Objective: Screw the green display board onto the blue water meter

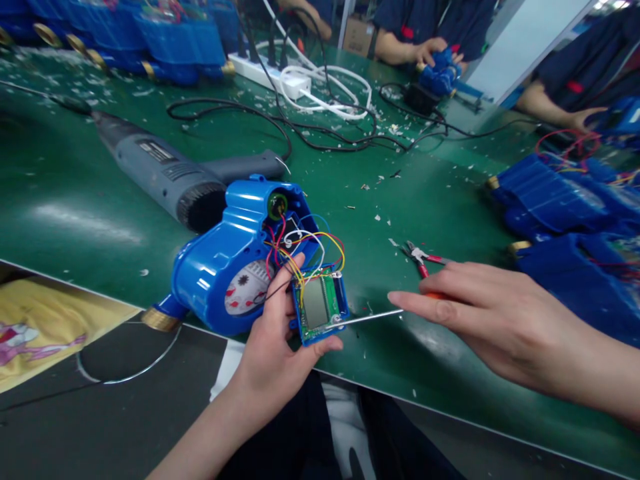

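Left hand (pixel 273 340): grip firmly closed, holding a blue water meter (pixel 215 280) and its circuit board (pixel 320 307).
Right hand (pixel 495 313): grip pinched on one orange-handled screwdriver (pixel 370 318), tip touching the board.
Meter: held over the bench (pixel 400 373) edge.
Bench: one pliers (pixel 420 257), one heat gun (pixel 160 170), two more meters (pixel 545 200).

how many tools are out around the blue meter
3: a grey power tool behind the blue water meter, red-handled pliers right of it, a screwdriver in the right hand. More may be hidden.

No text or numbers can be read.
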Demonstrator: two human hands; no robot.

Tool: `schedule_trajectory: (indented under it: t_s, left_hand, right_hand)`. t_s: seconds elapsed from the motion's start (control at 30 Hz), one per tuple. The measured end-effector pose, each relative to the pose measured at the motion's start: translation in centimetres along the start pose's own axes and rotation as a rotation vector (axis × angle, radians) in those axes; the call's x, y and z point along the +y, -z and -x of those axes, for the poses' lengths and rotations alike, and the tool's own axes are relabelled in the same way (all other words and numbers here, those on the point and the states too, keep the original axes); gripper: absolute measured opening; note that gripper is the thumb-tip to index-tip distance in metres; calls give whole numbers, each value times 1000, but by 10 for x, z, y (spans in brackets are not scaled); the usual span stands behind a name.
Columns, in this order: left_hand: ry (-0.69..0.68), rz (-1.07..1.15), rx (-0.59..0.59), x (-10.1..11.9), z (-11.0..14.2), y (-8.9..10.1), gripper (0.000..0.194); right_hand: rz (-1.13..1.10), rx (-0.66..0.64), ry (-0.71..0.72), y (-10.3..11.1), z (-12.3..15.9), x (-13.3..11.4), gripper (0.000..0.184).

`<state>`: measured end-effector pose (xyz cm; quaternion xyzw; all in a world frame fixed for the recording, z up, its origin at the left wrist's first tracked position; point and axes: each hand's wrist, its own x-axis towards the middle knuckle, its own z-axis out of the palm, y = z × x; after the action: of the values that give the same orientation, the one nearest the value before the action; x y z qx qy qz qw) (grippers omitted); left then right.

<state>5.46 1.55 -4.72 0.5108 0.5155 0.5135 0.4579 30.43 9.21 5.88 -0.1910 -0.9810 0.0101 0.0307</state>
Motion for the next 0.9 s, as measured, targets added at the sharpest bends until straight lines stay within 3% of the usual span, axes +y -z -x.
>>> schedule_trajectory:
  t_s: [0.2, 0.43, 0.57, 0.9]
  left_hand:
    - [-60, -78, -21, -6, 2, 4, 95]
    - [-232, -372, -114, -5, 1, 11, 97]
    - [-189, -359, -170, -6, 3, 12, 97]
    - [-206, -314, -164, -7, 3, 12, 96]
  right_hand:
    - [145, -43, 134, 13, -17, 1, 44]
    - [190, -73, 225, 19, -34, 9, 38]
    - [201, -70, 249, 16, -35, 11, 41]
    - [227, -47, 225, -5, -17, 6, 40]
